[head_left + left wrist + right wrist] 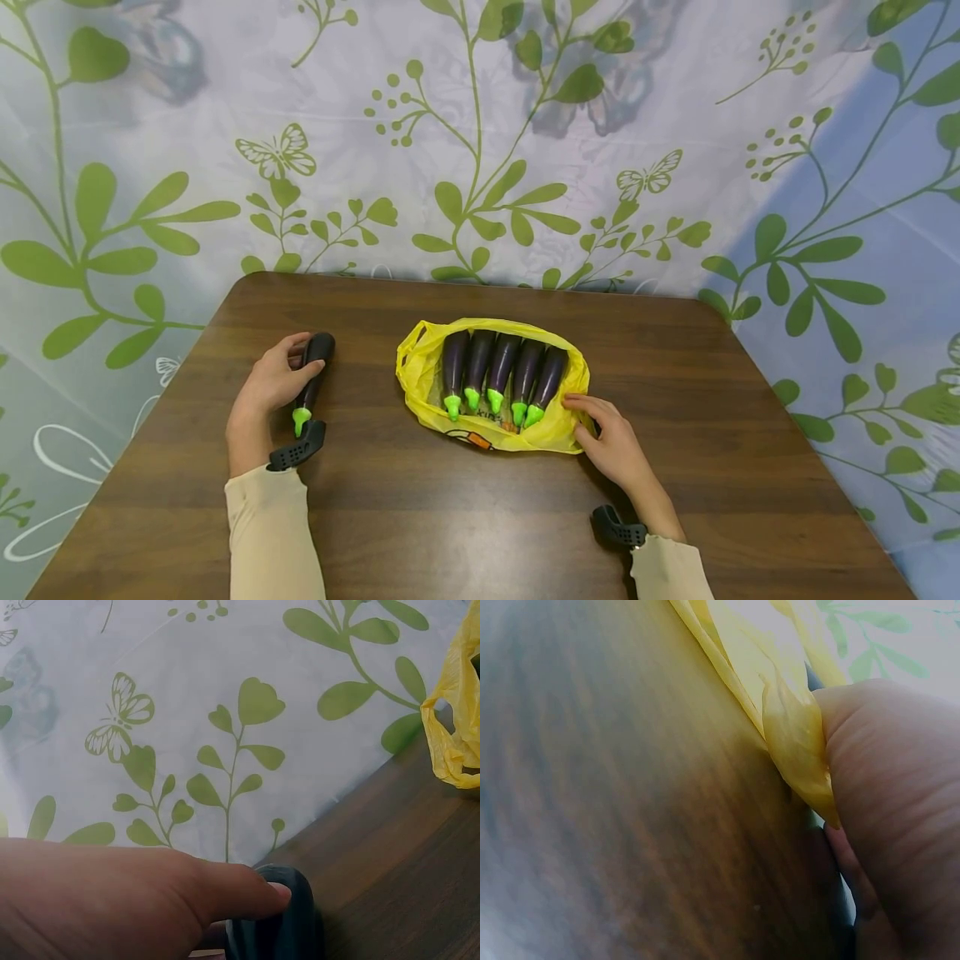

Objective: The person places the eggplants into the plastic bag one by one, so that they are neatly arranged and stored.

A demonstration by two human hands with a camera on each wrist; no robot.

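Observation:
On the left side of the table, my left hand (272, 379) holds a dark purple eggplant (318, 350), its bright green stem end toward me. The thumb lies over the eggplant (281, 922) in the left wrist view, with the fingers mostly hidden. A yellow plastic bag (420, 392) lies spread at mid-table with its mouth facing up. Several eggplants (503, 367) lie side by side inside it, green ends toward me. At the bag's right edge, my right hand (611, 437) grips the rim. The right wrist view shows the thumb against the yellow plastic (795, 742).
The brown wooden table (465, 517) has rounded far corners. A white cloth (337, 108) with green leaves and butterflies hangs behind it and along the sides. Each wrist wears a black camera mount, such as the left mount (298, 450).

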